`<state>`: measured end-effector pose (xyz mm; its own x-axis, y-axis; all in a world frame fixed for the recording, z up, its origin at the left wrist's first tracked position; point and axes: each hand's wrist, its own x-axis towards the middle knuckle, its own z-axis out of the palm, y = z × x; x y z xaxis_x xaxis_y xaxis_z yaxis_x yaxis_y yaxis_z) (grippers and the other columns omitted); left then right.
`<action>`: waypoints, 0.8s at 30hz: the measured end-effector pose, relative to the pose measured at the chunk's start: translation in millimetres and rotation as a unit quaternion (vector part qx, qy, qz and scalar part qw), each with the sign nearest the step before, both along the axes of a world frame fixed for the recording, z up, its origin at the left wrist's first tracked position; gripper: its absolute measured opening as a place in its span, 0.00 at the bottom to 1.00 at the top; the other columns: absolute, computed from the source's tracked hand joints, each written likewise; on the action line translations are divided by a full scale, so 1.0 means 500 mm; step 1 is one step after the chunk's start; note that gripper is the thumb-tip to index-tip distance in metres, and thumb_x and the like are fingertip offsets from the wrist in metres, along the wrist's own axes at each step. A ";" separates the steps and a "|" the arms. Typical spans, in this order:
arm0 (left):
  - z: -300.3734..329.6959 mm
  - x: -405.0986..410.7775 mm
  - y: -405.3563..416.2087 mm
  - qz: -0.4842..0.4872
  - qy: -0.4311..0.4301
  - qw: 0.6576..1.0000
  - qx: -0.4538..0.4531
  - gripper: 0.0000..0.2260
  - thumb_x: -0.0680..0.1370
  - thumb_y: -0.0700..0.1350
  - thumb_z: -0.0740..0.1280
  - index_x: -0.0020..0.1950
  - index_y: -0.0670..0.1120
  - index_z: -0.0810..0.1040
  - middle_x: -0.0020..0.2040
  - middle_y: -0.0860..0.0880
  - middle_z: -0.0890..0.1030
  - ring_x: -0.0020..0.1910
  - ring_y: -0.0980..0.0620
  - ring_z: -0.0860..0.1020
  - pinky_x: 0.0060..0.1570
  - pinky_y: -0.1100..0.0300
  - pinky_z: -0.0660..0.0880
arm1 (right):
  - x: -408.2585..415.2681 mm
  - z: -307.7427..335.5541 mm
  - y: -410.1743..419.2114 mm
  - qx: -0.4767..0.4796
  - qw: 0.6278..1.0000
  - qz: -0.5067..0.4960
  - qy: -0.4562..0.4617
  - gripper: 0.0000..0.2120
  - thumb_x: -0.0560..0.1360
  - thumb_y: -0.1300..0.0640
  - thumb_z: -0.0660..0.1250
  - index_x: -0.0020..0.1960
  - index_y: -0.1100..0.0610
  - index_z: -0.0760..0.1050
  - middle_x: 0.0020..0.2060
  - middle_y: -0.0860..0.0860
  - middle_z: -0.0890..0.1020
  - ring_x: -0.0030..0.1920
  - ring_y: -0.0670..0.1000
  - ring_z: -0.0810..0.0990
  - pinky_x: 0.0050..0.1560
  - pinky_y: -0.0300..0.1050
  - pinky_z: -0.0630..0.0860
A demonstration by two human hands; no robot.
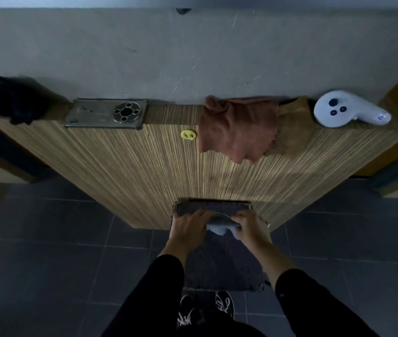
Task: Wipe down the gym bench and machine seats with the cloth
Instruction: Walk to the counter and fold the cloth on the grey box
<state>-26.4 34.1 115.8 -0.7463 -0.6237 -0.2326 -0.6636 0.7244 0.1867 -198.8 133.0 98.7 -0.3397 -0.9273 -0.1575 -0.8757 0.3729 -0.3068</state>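
Both hands work at the near edge of a striped wooden desk [129,171]. The left hand [188,227] and the right hand [250,226] meet over a small pale blue cloth [219,227], bunched between them; the fingers of each are curled round it, left at its left end, right at its right end. The cloth lies on a dark grey mat [222,263] that covers the desk's near edge and hangs down over the front toward the tiled floor [59,251].

Far back on the desk, along the grey wall [144,49], things stand in a row — a black bundle of fabric [15,100] at the left, then a metal plate [105,113] with a ring of holes, a small yellow sticker [188,135] on the wood, a rust-brown towel [236,130] draped partly over a tan one [292,132], and a white handheld controller [346,111] with dark buttons at the right. No container shows among them.

Black sleeves [159,288] cover both forearms, and black laced shoes [205,310] stand on the floor below the mat.
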 end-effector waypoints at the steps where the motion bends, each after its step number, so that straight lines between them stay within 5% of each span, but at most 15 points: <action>1: -0.003 -0.006 -0.009 0.000 -0.013 1.000 -0.015 0.22 0.80 0.49 0.58 0.74 0.56 0.63 0.71 0.56 0.70 0.61 0.47 0.77 0.64 0.41 0.65 | -0.004 -0.005 -0.008 -0.011 1.000 0.000 0.003 0.13 0.62 0.63 0.78 0.46 0.56 0.84 0.41 0.51 0.83 0.44 0.59 0.80 0.48 0.57 0.79; 4: -0.016 -0.022 -0.022 0.001 0.006 0.999 -0.052 0.21 0.78 0.47 0.63 0.71 0.55 0.69 0.67 0.54 0.76 0.59 0.45 0.78 0.63 0.34 0.64 | -0.006 -0.004 -0.027 -0.059 0.998 0.006 0.011 0.16 0.61 0.67 0.77 0.47 0.56 0.84 0.44 0.52 0.82 0.45 0.61 0.80 0.38 0.54 0.80; 6: -0.037 -0.022 -0.018 -0.020 0.023 0.997 -0.068 0.18 0.71 0.44 0.73 0.60 0.51 0.78 0.57 0.51 0.82 0.51 0.44 0.81 0.55 0.30 0.70 | 0.000 -0.013 -0.026 -0.059 0.997 0.012 0.047 0.16 0.61 0.66 0.76 0.47 0.53 0.84 0.46 0.51 0.82 0.45 0.59 0.82 0.33 0.48 0.78; 9: -0.112 -0.001 0.003 -0.053 -0.010 0.998 -0.045 0.19 0.63 0.42 0.79 0.52 0.49 0.83 0.51 0.49 0.83 0.48 0.46 0.82 0.53 0.32 0.74 | 0.011 -0.081 -0.006 0.051 0.998 0.034 0.020 0.17 0.75 0.57 0.63 0.63 0.47 0.77 0.63 0.51 0.76 0.61 0.58 0.75 0.52 0.48 0.75; 13: -0.202 0.040 0.071 -0.043 -0.145 0.986 0.075 0.18 0.79 0.40 0.60 0.69 0.47 0.69 0.69 0.44 0.72 0.68 0.39 0.70 0.67 0.44 0.62 | 0.035 -0.165 0.060 0.259 0.952 0.164 -0.012 0.25 0.77 0.61 0.59 0.74 0.49 0.63 0.76 0.51 0.57 0.72 0.58 0.60 0.66 0.54 0.65; 19: -0.223 0.025 0.079 0.000 -0.058 0.993 0.099 0.23 0.82 0.45 0.58 0.76 0.47 0.59 0.76 0.49 0.61 0.73 0.46 0.62 0.70 0.50 0.60 | 0.068 -0.199 0.069 0.140 0.986 0.079 -0.043 0.24 0.80 0.52 0.56 0.74 0.55 0.61 0.75 0.52 0.60 0.73 0.56 0.61 0.70 0.53 0.58; 24: -0.245 -0.012 0.062 -0.017 -0.165 0.974 0.152 0.28 0.84 0.50 0.54 0.80 0.46 0.44 0.80 0.51 0.40 0.78 0.50 0.43 0.74 0.40 0.47 | 0.073 -0.217 0.036 0.203 0.977 0.055 -0.035 0.27 0.81 0.47 0.53 0.78 0.48 0.50 0.78 0.44 0.46 0.77 0.49 0.44 0.74 0.58 0.44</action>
<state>-32.3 65.1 -6.6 -0.6187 -0.4646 -0.6335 -0.7007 0.6910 0.1776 -162.3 150.9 -9.7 -0.2170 -0.8136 -0.5394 -0.8990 0.3819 -0.2144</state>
